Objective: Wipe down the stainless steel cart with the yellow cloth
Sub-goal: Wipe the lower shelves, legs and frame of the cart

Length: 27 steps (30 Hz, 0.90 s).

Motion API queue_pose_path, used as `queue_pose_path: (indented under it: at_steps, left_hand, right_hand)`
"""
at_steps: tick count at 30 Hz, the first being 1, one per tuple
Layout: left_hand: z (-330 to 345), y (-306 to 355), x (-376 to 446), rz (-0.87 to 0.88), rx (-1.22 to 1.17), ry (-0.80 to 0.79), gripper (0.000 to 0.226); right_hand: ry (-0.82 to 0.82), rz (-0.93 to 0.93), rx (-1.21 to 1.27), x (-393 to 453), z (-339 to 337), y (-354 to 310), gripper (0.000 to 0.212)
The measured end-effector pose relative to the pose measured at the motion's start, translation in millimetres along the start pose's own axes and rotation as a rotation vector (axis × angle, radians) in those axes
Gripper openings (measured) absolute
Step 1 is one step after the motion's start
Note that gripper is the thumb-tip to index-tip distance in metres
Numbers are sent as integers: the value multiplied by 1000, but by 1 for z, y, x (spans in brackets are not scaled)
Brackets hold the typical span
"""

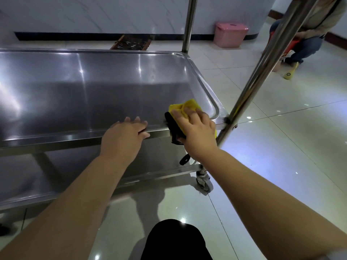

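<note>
The stainless steel cart [90,87] fills the left and middle of the view, its shelf a shallow tray with a raised rim. The yellow cloth [187,106], with a black edge and a black loop hanging below, lies on the near right corner of that shelf. My right hand [197,128] presses down on the cloth with straight fingers, over the front rim. My left hand [125,136] rests flat on the front rim just to the left, fingers stretched over the edge, thumb along the rim's front face.
Two steel posts [262,62] rise from the cart's right corners. A lower shelf [56,175] and a caster wheel [203,182] show beneath. A pink bin [230,34] stands by the wall. A crouching person [304,34] is at the far right. My dark knee [174,239] is below.
</note>
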<state>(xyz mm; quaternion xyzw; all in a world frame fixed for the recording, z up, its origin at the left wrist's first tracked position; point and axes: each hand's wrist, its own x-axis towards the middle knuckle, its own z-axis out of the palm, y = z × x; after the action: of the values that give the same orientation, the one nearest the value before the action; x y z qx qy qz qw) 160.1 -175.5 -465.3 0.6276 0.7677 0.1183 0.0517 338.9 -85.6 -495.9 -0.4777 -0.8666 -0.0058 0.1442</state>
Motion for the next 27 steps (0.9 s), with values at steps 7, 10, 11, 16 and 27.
queue_pose_path:
  at_steps: [7, 10, 11, 16, 27]
  left_hand:
    - [3, -5, 0, -37, -52, 23, 43]
    - [5, -4, 0, -58, -65, 30, 42]
    - [5, -2, 0, -53, -63, 36, 41]
    - [6, 1, 1, -36, -37, 56, 39]
    - [6, -5, -3, -24, -111, 63, 41]
  right_hand:
    - [97, -26, -110, -3, 6, 48, 85]
    - [111, 5, -140, -7, 5, 72, 83]
    - [124, 5, -143, -6, 6, 73, 82]
    - [211, 25, -84, -3, 11, 47, 72]
    - [89, -72, -44, -1, 10, -6, 71]
